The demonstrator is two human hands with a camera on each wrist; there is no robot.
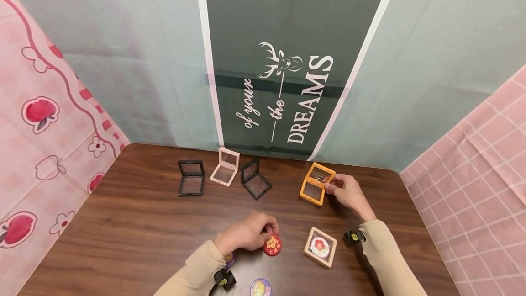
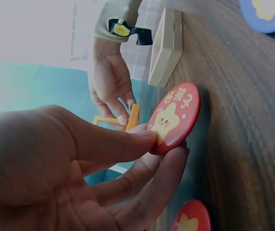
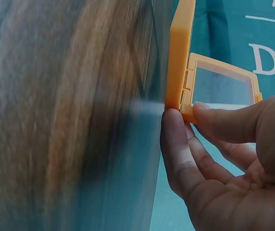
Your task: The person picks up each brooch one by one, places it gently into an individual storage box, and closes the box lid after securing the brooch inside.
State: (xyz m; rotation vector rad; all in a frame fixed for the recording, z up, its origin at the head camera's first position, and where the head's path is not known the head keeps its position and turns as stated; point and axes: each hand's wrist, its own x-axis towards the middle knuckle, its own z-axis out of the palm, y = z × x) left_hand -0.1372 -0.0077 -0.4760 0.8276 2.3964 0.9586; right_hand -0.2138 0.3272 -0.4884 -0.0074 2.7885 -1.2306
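Observation:
My left hand [image 1: 249,231] pinches a round red badge [image 1: 272,245] with a yellow star figure between thumb and fingers. In the left wrist view that badge [image 2: 175,117] is tilted up on edge. My right hand [image 1: 349,194] holds an orange hinged display frame [image 1: 313,192] by its hinge side, thumb against one panel. The right wrist view shows the frame's two halves [image 3: 222,77] spread apart. Between the hands on the near side lies a light wooden-coloured frame [image 1: 308,248] with a white badge [image 1: 320,247] bearing a red flower.
Along the back stand a black open frame [image 1: 191,194], a pale pink one [image 1: 223,176] and another black one [image 1: 257,187]. Purple badges [image 1: 261,288] lie at the table's [image 1: 135,223] near side. A second red badge [image 2: 193,216] shows in the left wrist view.

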